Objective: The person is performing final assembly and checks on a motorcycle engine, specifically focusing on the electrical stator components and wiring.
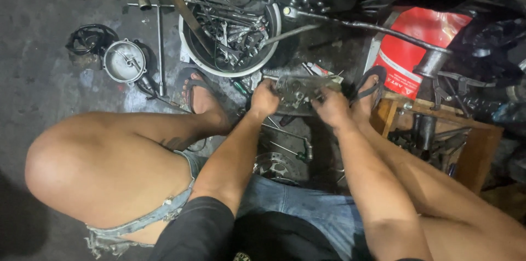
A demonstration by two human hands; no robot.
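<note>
Left hand [264, 98] and right hand [331, 108] both closed on the ends of a grey metal part [300, 90], centre frame, just below the tool bowl [189, 47]. Looks heavy, rigid, likely greasy; grip outer edges.

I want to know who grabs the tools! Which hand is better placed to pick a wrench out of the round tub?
Probably the left hand. It grips the left end of the grey metal part, just below the round tub of wrenches. The right hand holds the part's other end, farther from the tub.
</note>
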